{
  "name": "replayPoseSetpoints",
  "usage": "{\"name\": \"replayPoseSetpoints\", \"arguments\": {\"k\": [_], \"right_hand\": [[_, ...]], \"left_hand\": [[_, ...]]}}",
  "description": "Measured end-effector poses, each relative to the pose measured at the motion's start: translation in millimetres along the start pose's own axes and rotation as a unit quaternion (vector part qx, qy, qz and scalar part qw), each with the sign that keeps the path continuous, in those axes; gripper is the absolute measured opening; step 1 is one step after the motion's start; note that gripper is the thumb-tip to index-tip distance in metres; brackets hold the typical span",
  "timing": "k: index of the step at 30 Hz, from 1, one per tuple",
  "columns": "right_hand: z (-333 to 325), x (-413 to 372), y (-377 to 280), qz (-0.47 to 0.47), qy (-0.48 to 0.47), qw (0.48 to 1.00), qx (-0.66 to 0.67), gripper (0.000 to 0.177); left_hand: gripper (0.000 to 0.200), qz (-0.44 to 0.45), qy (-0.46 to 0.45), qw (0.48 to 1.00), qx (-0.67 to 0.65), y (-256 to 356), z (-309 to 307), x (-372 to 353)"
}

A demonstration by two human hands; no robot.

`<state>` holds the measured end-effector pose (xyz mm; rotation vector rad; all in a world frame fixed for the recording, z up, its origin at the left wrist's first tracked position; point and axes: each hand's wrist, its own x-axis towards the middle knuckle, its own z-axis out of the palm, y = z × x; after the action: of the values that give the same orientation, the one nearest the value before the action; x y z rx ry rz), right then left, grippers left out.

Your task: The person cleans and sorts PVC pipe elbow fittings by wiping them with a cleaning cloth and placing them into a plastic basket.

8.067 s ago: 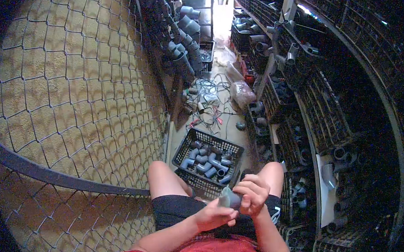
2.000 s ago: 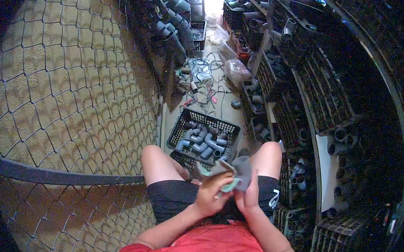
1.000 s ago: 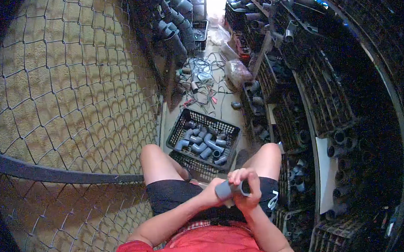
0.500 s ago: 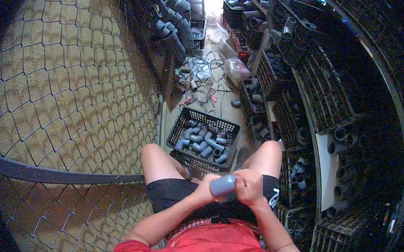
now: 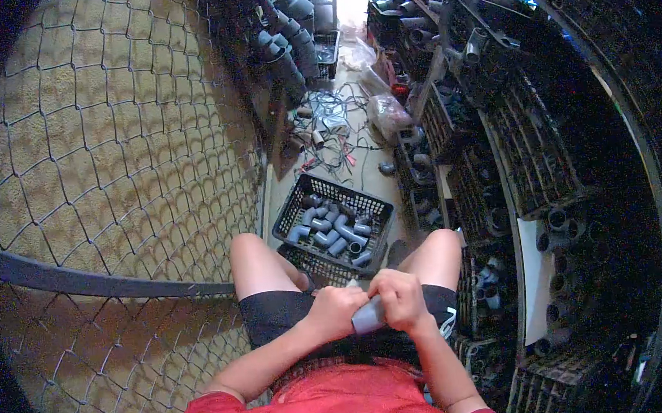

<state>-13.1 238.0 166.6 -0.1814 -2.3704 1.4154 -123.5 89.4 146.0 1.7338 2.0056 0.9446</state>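
A grey plastic pipe fitting is held in front of my lap, tilted, its wide end pointing down and to the left. My right hand is closed around its upper right end, with the knuckles up. From the other side, my left hand presses its curled fingers against the fitting. A small pale patch shows between the fingertips, too small to name. Beyond my knees, a black plastic basket holds several grey pipe elbows.
A chain-link fence with a metal rail runs along my left. On the right stand racks of black crates with pipe fittings. Tangled cables and a plastic bag lie farther along the floor.
The fitting has tilted, its left end dropping lower. My right hand has turned and moved slightly left and up, and both hands are closer together. The basket has stayed put.
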Motion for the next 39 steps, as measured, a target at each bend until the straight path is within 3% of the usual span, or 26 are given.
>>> {"name": "replayPoseSetpoints", "arguments": {"k": [2,4,5,6,7,8,10,11,12,13,14,15,16,18,20,22,23,24,26,27,28,30,34,36,38,39], "right_hand": [[1.1,-0.4,-0.1,-0.082,0.066,0.994,-0.019,0.028],[-0.5,1.5,-0.9,-0.117,0.064,0.990,-0.042,0.027],[-2.5,1.9,-3.6,-0.155,0.065,0.985,-0.049,0.026],[-4.8,2.2,-4.9,-0.192,0.065,0.978,-0.056,0.025],[-7.5,1.2,-4.2,-0.241,0.051,0.967,-0.065,0.023],[-7.9,2.8,-5.5,-0.241,0.050,0.967,-0.066,0.023],[-7.9,5.9,-8.7,-0.299,0.091,0.950,-0.025,0.036],[4.7,-1.5,9.6,-0.272,0.161,0.949,0.022,0.035],[21.0,-15.1,22.0,-0.132,0.242,0.960,0.053,0.040],[29.0,-12.0,16.5,-0.042,0.260,0.961,0.080,0.046],[33.9,-10.1,11.3,0.049,0.276,0.954,0.107,0.056],[45.3,-25.8,38.2,0.084,0.190,0.962,0.180,0.068],[44.7,-28.3,32.6,0.101,0.150,0.971,0.160,0.066],[36.4,-16.1,9.0,0.124,0.170,0.929,0.304,0.061],[24.9,-11.5,12.1,0.176,0.263,0.836,0.449,0.054],[6.3,-13.2,17.4,0.204,0.287,0.810,0.469,0.051],[1.0,-16.5,21.1,0.207,0.231,0.834,0.457,0.050],[-0.3,-18.8,23.0,0.209,0.173,0.854,0.443,0.049],[12.3,-20.4,18.6,0.227,0.145,0.892,0.363,0.049],[18.8,-21.9,16.7,0.243,0.113,0.923,0.276,0.049],[29.9,-27.9,32.0,0.238,0.133,0.853,0.445,0.049],[22.8,-33.8,37.8,0.170,0.108,0.899,0.389,0.047],[-1.2,-31.4,17.2,0.203,0.024,0.957,0.204,0.044],[-13.8,-23.5,4.3,0.091,-0.020,0.994,-0.052,0.040],[-11.8,-21.6,-2.5,0.093,-0.020,0.993,-0.065,0.037],[-6.9,-23.2,2.7,0.103,0.011,0.995,0.008,0.036]], "left_hand": [[0.016,0.019,0.048,0.998,-0.024,-1.5,13.3,-2.3],[0.018,-0.002,0.083,0.966,-0.244,1.1,26.9,-5.5],[0.015,-0.106,0.037,0.886,-0.450,8.8,40.7,-11.3],[0.015,-0.105,0.038,0.886,-0.451,9.7,47.6,-15.8],[0.013,-0.282,-0.041,0.736,-0.614,21.7,41.1,-15.6],[0.013,-0.435,-0.117,0.522,-0.724,31.8,34.0,-15.5],[0.010,-0.416,-0.131,0.522,-0.733,31.8,24.2,-14.4],[0.008,-0.389,-0.107,0.655,-0.639,25.8,24.3,-15.0],[0.006,-0.350,-0.081,0.771,-0.526,18.4,27.5,-15.1],[0.003,-0.274,-0.017,0.824,-0.496,0.2,45.4,-17.7],[0.006,-0.318,0.035,0.796,-0.514,10.9,31.6,-5.3],[0.011,-0.279,0.037,0.838,-0.467,4.6,36.2,-3.4],[0.018,-0.237,0.039,0.876,-0.418,-2.5,40.1,-2.0],[0.024,-0.220,0.002,0.892,-0.395,4.7,24.8,5.5],[0.039,-0.192,-0.070,0.914,-0.349,16.3,-9.8,19.5],[0.043,-0.134,0.125,0.944,-0.274,7.3,-18.0,20.4],[0.046,-0.186,0.216,0.924,-0.254,1.0,-16.1,23.8],[0.049,-0.145,0.271,0.939,-0.152,-1.7,-19.9,23.3],[0.055,-0.165,0.171,0.943,-0.234,7.1,-8.7,20.5],[0.057,-0.020,0.130,0.985,-0.109,7.0,-7.8,24.4],[0.048,0.001,0.169,0.977,-0.130,28.3,-15.2,30.8],[0.040,0.041,0.116,0.992,-0.026,12.7,-23.0,30.0],[0.026,0.030,-0.016,0.986,-0.165,-4.6,-19.9,24.1],[0.016,-0.074,-0.197,0.937,-0.279,-5.0,-24.3,26.8],[0.013,-0.098,-0.209,0.925,-0.302,-4.6,-25.8,26.5],[0.015,-0.029,-0.148,0.956,-0.253,-4.1,-26.1,27.1]]}}
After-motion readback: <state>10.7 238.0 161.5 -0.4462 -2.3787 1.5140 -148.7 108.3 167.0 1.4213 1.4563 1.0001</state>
